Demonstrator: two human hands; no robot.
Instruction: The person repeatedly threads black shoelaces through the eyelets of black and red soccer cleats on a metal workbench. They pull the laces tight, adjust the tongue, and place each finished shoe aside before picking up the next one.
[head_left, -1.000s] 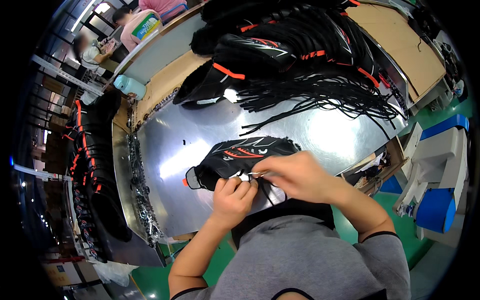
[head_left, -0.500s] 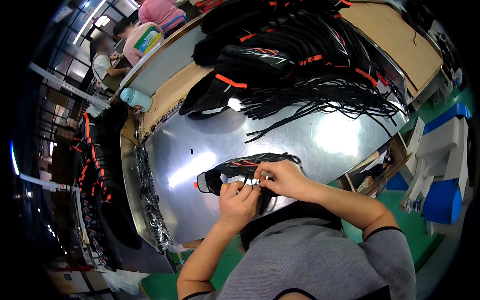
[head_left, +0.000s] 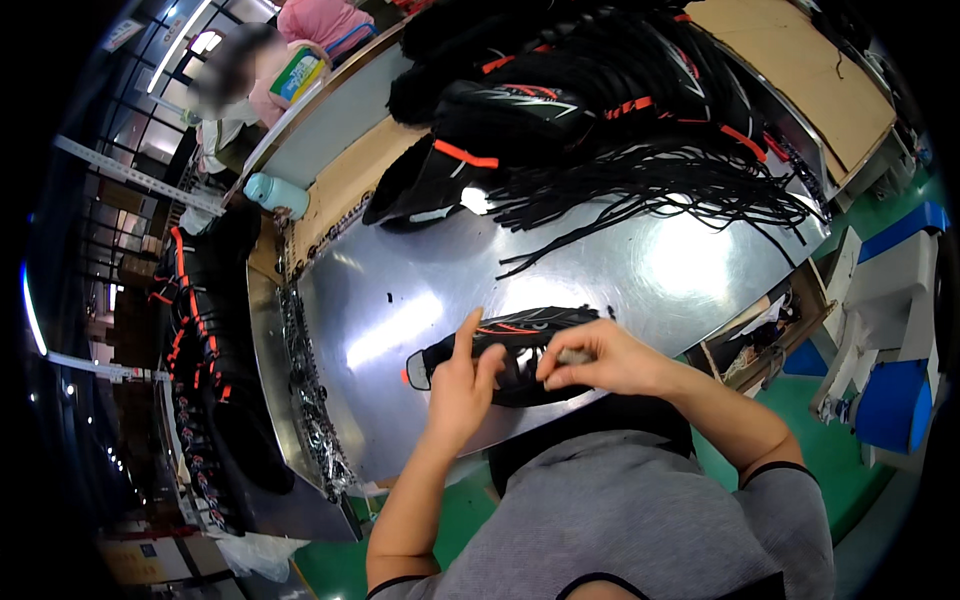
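A black shoe upper [head_left: 517, 390] with orange-red lines lies on its side on the metal tabletop [head_left: 380, 420] before me. My left hand [head_left: 462, 388] is over its collar end, index finger stretched out and thumb apart, holding nothing that I can see. Over the toe half, my right hand [head_left: 612, 362] has thumb and fingertips drawn into a pinch; what they hold, if anything, is too small and blurred to name. Beyond the shoe lies a loose bundle of black laces [head_left: 650, 190]. Another black shoe upper [head_left: 400, 185] with an orange tab stands left of the laces.
Stacked black uppers [head_left: 620, 90] fill the far side of the table. More uppers [head_left: 195, 320] hang or lie along the left, near a light blue bottle [head_left: 275, 193]. Cardboard [head_left: 800, 70] lies far right, above a blue and grey machine [head_left: 895, 350]. People sit at the far left.
My hands, formerly together at the shoe's lacing, have moved apart. The left has opened with its index finger raised; the right has shifted rightward, still pinched. A co-worker at far left has moved.
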